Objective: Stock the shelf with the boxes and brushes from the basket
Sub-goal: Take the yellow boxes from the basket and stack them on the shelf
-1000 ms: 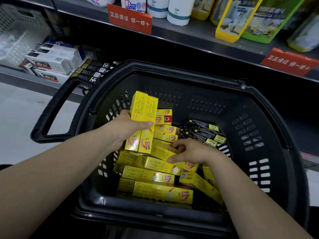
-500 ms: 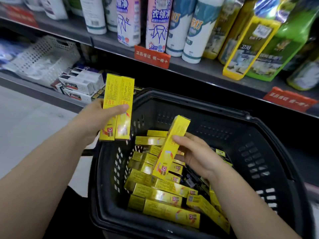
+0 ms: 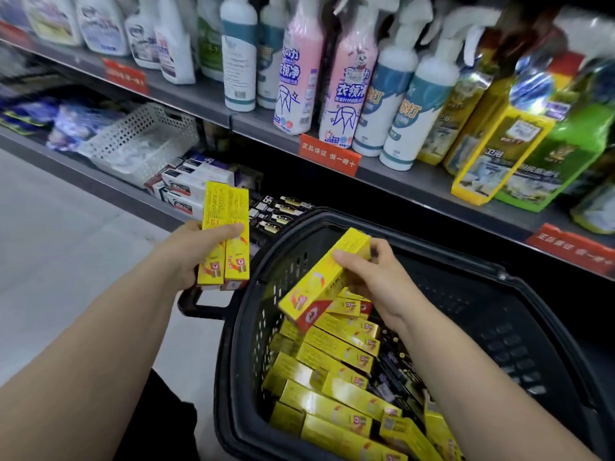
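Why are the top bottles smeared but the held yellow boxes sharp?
Head view: the spray bottles blur toward the corners, probably head motion; the wide lens bows the upper shelf; boxes in the left hand and right hand are crisp.

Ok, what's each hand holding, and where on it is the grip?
The left hand grips two yellow boxes side by side around their middle. The right hand holds one yellow box near its upper end.

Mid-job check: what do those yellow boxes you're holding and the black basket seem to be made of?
Pair of yellow boxes and tilted yellow box: probably thin printed cardboard, glossy; crisp folded edges, flat panels, a sheen on the faces. Basket: seemingly moulded hard plastic, dull black; slotted walls and a thick rounded rim.
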A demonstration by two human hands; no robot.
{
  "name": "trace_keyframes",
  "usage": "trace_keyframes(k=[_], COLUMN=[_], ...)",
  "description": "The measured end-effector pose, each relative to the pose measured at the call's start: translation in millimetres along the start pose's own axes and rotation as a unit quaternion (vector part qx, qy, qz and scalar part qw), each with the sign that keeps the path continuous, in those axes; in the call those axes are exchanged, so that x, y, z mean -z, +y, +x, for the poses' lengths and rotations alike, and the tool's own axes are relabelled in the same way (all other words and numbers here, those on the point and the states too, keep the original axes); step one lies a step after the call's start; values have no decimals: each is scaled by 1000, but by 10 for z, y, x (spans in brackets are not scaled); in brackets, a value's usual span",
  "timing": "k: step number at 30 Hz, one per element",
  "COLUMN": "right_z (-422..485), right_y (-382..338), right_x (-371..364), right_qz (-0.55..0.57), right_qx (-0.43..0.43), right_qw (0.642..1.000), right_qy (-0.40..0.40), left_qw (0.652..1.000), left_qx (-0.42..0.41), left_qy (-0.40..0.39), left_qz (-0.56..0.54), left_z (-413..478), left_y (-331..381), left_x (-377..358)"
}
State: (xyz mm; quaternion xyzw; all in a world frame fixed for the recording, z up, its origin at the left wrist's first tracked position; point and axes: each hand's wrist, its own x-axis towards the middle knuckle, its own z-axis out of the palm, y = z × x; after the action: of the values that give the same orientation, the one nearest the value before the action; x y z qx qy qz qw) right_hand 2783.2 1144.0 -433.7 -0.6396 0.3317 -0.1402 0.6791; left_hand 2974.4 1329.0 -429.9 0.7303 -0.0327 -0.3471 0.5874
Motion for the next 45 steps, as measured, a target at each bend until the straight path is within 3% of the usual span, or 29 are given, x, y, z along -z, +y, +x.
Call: trace_keyframes(k=[7, 14, 20, 23, 26, 31, 36, 41, 45], right_z=[-4, -66, -35, 75, 269, 860, 1575, 1895, 1818], right_y=[-180, -202, -117, -158, -241, -292, -69, 337, 387], right_x=[283, 562, 537, 489, 423, 266, 100, 135, 187], right_qz=[-47, -104, -160, -234, -339, -510, -640, -693, -703], right_qx=[24, 78, 109, 97, 99, 89, -39, -130, -178], right_qw=[996, 980, 968, 955, 926, 850, 767, 704, 676], right_qy=[70, 149, 156, 156, 133, 101, 4, -82, -131], left_qw=[998, 988, 975, 979, 989, 993, 992, 993, 991], left_qx=[4, 53, 86, 79, 80, 112, 116, 81, 68], left_qy=[-60, -123, -127, -111, -75, -39, -50, -86, -112], left_qz=[3, -73, -163, -149, -96, -14, 7, 25, 27], left_z=[-63, -160, -108, 26, 256, 785, 1147, 1429, 1599], left_y=[-23, -130, -154, -78, -10, -41, -198, -165, -207], left_x=[-335, -842, -1056, -1084, -1020, -671, -600, -722, -823])
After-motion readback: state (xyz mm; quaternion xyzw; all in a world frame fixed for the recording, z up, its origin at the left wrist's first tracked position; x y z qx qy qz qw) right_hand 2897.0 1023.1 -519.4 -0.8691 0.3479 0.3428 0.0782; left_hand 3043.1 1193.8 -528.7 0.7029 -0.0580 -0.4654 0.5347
